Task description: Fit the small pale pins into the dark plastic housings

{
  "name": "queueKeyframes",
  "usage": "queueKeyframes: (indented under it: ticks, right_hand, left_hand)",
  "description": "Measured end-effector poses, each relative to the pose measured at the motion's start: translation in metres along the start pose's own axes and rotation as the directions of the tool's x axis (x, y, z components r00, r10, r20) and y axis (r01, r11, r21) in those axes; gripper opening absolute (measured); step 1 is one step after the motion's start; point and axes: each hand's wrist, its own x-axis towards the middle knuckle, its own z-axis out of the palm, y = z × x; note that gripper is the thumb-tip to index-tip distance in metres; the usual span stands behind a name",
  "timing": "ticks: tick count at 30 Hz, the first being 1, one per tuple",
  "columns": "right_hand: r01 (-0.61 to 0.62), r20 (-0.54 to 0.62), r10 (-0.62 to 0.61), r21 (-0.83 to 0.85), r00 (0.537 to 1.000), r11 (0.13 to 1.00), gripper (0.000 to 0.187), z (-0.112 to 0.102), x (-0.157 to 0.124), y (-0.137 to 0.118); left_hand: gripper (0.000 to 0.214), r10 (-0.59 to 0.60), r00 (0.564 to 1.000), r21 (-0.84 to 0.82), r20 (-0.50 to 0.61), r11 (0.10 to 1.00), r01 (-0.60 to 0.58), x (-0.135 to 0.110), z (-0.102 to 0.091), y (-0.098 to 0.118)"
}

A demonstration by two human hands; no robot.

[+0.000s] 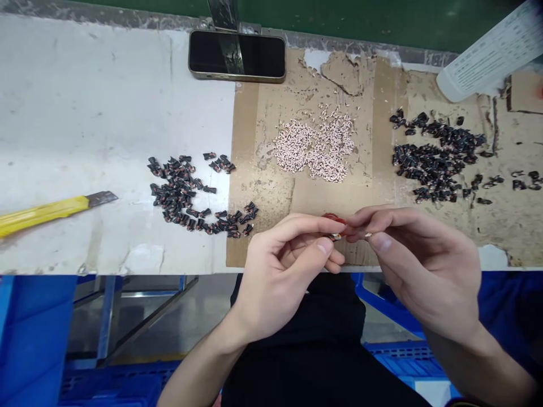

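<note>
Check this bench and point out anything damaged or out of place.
The cardboard looks damaged: its back edge is torn ragged, with a white patch showing. The yellow utility knife also stands out: it lies with its blade exposed, pointing toward the left pile of black parts.

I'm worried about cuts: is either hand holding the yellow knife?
No, the yellow knife lies on the white surface, apart from the left hand and right hand.
</note>
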Motion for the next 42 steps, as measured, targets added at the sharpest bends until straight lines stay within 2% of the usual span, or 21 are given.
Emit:
queueKeyframes:
  ticks: [10,13,15,18,21,28,32,35,42]
  right_hand:
    - [-0.015,-0.078,0.012,-0.046,0.997,0.999,0.016,-0.010,-0.006,0.003]
    - [0.023,-0.132,-0.039,-0.120,0.990,0.992,0.016,-0.012,-0.008,0.006]
    - [0.078,-0.149,-0.114,-0.231,0.982,0.970,0.016,-0.013,-0.009,0.010]
    - [0.159,-0.081,-0.210,-0.411,0.974,0.898,0.019,-0.016,-0.011,0.018]
    - [0.214,0.017,-0.242,-0.523,0.970,0.825,0.023,-0.017,-0.012,0.026]
    - [0.347,0.145,-0.344,-0.676,0.928,0.650,0.023,-0.016,-0.009,0.028]
    - [0.436,0.237,-0.402,-0.728,0.884,0.529,0.025,-0.015,-0.007,0.026]
    - [0.468,0.266,-0.425,-0.733,0.865,0.494,0.027,-0.014,-0.006,0.026]
    - [0.472,0.272,-0.432,-0.747,0.860,0.468,0.031,-0.013,-0.005,0.028]
  left_hand:
    - [0.002,-0.006,1.000,0.045,-0.008,0.999,0.006,-0.001,0.002,-0.002]
    - [0.007,0.045,0.998,0.126,-0.048,0.991,-0.038,-0.002,0.002,-0.005]
    - [0.010,0.082,0.995,0.197,-0.062,0.978,-0.069,-0.004,-0.001,-0.007]
    - [0.013,0.092,0.994,0.220,-0.054,0.972,-0.078,-0.008,-0.006,-0.010]
    - [0.014,0.062,0.996,0.171,-0.061,0.984,-0.051,-0.009,-0.009,-0.010]
    - [0.015,0.126,0.983,0.187,-0.134,0.977,-0.100,-0.005,-0.008,-0.013]
    - [0.017,0.169,0.973,0.183,-0.156,0.973,-0.139,-0.004,-0.008,-0.015]
    - [0.018,0.205,0.963,0.194,-0.175,0.966,-0.170,-0.003,-0.009,-0.015]
    - [0.026,0.217,0.953,0.177,-0.212,0.967,-0.181,-0.001,-0.010,-0.015]
